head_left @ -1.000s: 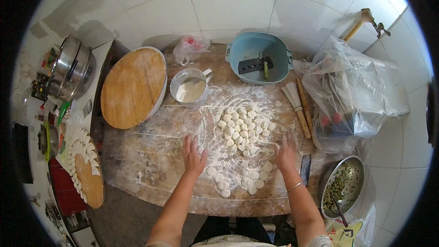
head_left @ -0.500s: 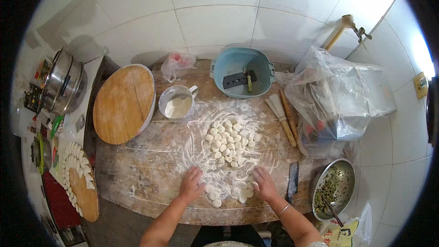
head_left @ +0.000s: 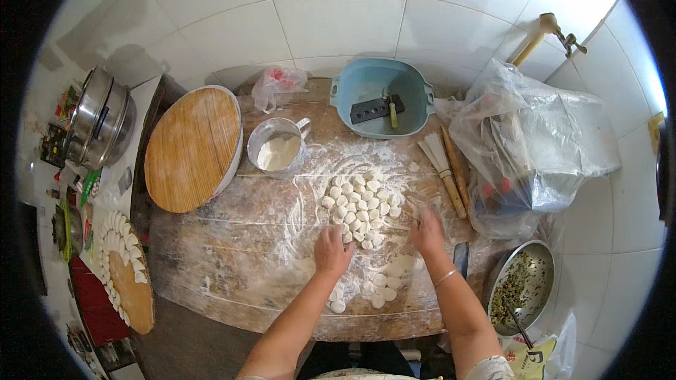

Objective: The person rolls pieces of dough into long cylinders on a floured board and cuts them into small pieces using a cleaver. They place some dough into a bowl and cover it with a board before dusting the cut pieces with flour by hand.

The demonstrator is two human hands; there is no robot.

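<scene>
A heap of small floured dough pieces (head_left: 360,204) sits on the wooden board (head_left: 211,260). My left hand (head_left: 333,252) lies low at the heap's near left edge, its fingertips against the closest pieces and nothing seen in its grip. To the right of the heap, my right hand (head_left: 427,233) rests at the floured surface with fingers stretched forward and slightly blurred, a small gap from the pieces. Flattened dough rounds (head_left: 379,290) lie between my forearms, near the board's front edge. A few more rounds (head_left: 338,305) are partly hidden by my left forearm.
At the back stand a metal cup of flour (head_left: 277,152) and a blue basin (head_left: 384,123). A brush (head_left: 445,174) and rolling pin (head_left: 456,167) lie right, above a dark-bladed knife (head_left: 460,259). A bowl of filling (head_left: 522,285) is at near right; shaped dumplings (head_left: 116,257) sit left.
Both hands have moved forward from the flattened rounds to the sides of the dough heap. My left hand has also shifted right. The whole view has shifted slightly.
</scene>
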